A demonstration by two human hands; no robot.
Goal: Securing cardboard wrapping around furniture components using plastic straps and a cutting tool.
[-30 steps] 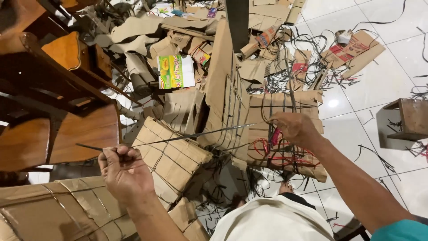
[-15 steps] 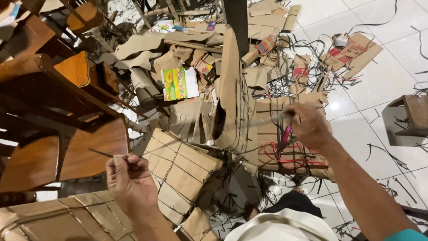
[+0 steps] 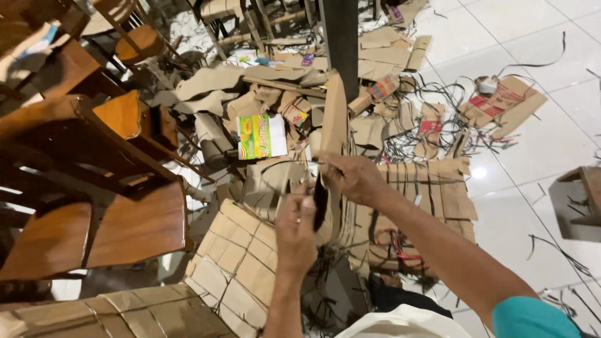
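So the biggest thing here is the mess of flattened cardboard sheets [image 3: 400, 206] spread over the white tile floor [image 3: 532, 144], with dark wooden chairs [image 3: 94, 163] stacked on the left. In the middle stands an upright bundle of cardboard [image 3: 335, 125], edge-on to the camera, right in front of the person. A thin black strap [image 3: 294, 164] runs along by the top of it, and loose offcuts of the same strap lie all over the tiles.

If you ask me, the trick at this stage is keeping the strap taut and square to the bundle so it doesn't slide off a corner, and keeping the stack pressed tight while the ends meet.

The right hand [image 3: 354, 178] reaches in from the right, forearm angled up, fingers pinched shut on the strap near the bundle's edge. The left hand [image 3: 297, 231] comes straight up from below, wrist vertical, fingers curled in by the strap's dark end; can't tell whether it's really clamped on.
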